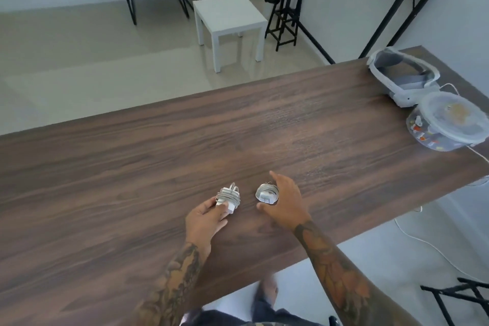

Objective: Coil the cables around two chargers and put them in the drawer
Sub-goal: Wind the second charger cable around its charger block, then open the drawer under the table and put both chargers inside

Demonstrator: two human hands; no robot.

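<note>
Left charger [228, 198] — prongs pointing away

A white strapped headset [402, 77] sits at the far right corner of the dark wooden table [185, 145]. Just nearer lies a round clear lidded container [449, 124] (small colourful bits inside). Beyond the table's far edge stands a small white square side table [230, 18].

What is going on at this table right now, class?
A person stands at a wooden table with two chargers, both already wrapped in their cables. The left hand pinches the left charger at its near end. The right hand is spread open over the right charger, which lies on the table; whether it touches is unclear. No drawer is in view, so neither charger is put away yet. A headset and a lidded container sit at the far right.
</note>
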